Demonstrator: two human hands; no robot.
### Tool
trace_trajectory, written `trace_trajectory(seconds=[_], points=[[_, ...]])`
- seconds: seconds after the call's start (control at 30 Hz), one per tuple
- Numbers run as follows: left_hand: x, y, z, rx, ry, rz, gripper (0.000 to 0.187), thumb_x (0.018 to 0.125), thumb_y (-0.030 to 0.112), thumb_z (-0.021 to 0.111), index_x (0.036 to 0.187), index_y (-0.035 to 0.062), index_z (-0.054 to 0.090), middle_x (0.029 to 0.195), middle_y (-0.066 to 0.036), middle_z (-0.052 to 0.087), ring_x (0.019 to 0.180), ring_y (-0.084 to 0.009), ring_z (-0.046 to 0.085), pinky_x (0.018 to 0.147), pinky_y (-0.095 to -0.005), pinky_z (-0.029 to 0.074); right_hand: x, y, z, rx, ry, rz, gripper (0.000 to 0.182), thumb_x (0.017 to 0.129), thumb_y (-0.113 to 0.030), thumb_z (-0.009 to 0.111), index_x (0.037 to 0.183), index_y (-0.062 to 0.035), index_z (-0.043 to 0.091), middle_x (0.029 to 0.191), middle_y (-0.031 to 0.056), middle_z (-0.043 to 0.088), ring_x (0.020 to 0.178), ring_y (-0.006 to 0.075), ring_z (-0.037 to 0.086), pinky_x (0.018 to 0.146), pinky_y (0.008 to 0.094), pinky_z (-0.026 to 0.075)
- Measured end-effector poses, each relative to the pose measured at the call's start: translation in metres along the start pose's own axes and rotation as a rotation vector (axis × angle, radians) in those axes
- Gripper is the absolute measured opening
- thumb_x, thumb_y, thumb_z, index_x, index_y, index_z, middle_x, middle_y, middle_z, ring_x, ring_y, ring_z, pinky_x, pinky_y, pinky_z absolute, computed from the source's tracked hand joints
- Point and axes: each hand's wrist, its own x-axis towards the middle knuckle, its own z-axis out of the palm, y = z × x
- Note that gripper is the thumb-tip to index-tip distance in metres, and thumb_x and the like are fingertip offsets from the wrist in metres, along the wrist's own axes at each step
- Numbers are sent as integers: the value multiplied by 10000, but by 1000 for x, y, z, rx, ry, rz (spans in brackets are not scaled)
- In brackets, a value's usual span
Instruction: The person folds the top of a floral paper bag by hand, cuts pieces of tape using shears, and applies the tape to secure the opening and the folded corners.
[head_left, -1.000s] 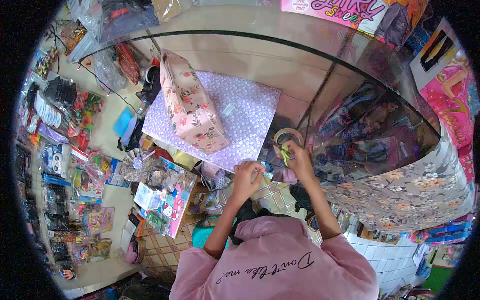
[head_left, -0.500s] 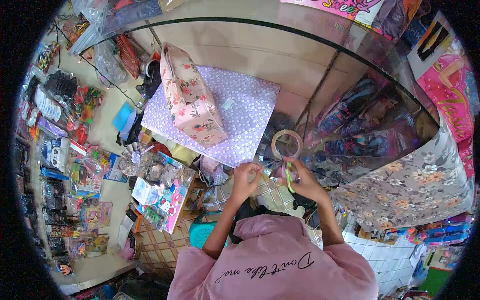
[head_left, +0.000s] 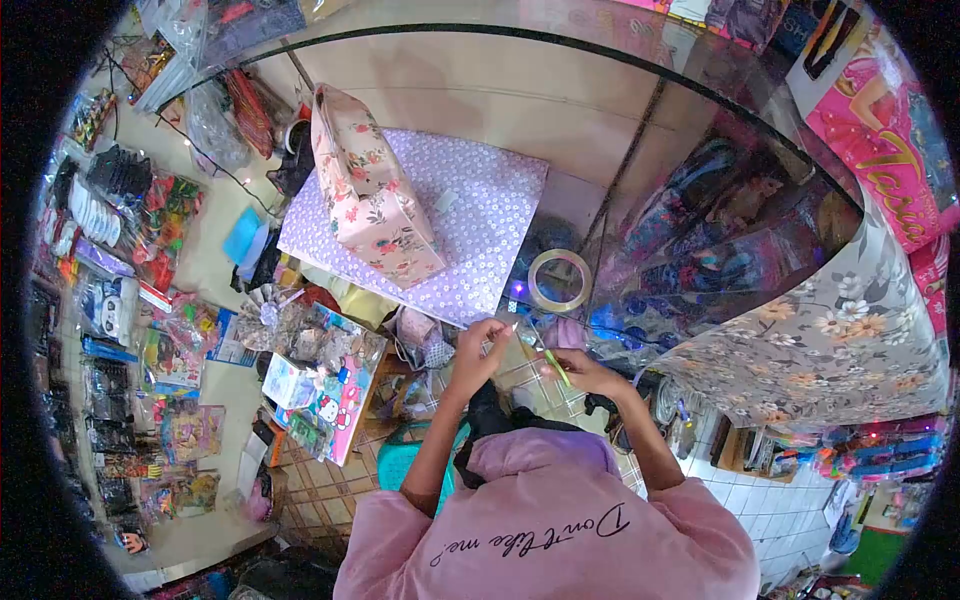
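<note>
My left hand (head_left: 475, 360) is closed in a pinch at the corner of the purple flowered paper, with a small pale piece (head_left: 515, 327) at its fingertips, too small to name surely. My right hand (head_left: 585, 374) grips green scissors (head_left: 556, 367), their tips pointing up and left toward my left hand. Just beyond my hands, a roll of tape (head_left: 536, 282) lies apart from both. A pink floral gift bag (head_left: 390, 232) lies tilted on the purple flowered paper (head_left: 490, 200).
A glass display case (head_left: 640, 150) curves around the back and right, with packaged goods inside. Grey floral wrapping paper (head_left: 840, 330) hangs at the right. A Hello Kitty box (head_left: 345, 410) and packed small wares (head_left: 110, 390) fill the left. A teal stool (head_left: 405, 460) stands below.
My right hand has drawn down and away from the tape roll, and the scissors now angle toward my left hand. My left hand stays pinched in nearly the same place. The view has shifted slightly.
</note>
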Motion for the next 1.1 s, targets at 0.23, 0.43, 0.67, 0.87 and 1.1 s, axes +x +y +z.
trace_trajectory(seconds=[0.23, 0.43, 0.67, 0.87, 1.1], points=[[1, -16, 2, -65, -22, -34, 188, 893, 156, 633, 834, -22, 608, 730, -103, 596, 682, -178, 547, 673, -311, 441, 7, -13, -6, 176, -53, -109, 452, 919, -255, 656, 1290, -17, 559, 1132, 33, 611, 1013, 116, 547, 878, 288, 460], [1, -13, 0, -52, -18, -36, 181, 891, 145, 629, 842, -28, 609, 720, -99, 595, 680, -161, 543, 672, -305, 438, 8, -16, -6, 249, -38, -130, 391, 924, -240, 653, 1248, -28, 604, 1029, 2, 627, 910, 64, 541, 789, 234, 465], [1, -15, -1, -89, -42, -84, 190, 897, 140, 626, 835, -37, 596, 713, -91, 580, 683, -146, 528, 677, -299, 437, 5, -20, -4, 222, 39, -79, 299, 923, -189, 651, 1158, -4, 655, 821, -64, 590, 693, 18, 491, 607, 189, 407], [-1, -15, -4, -159, -17, -140, 185, 953, 195, 581, 894, 21, 606, 825, 7, 593, 837, -74, 539, 758, -252, 434, 5, -12, 0, 208, 74, -97, 251, 910, -231, 670, 1030, -11, 676, 751, -59, 581, 655, 19, 489, 570, 197, 396], [3, 10, -20, -392, 74, -162, 129, 951, 148, 582, 956, 20, 599, 879, -18, 587, 875, -105, 546, 808, -261, 428, 5, -13, 10, 35, 41, -127, 318, 883, -254, 704, 1050, 3, 619, 842, -2, 603, 765, 84, 536, 667, 286, 442]])
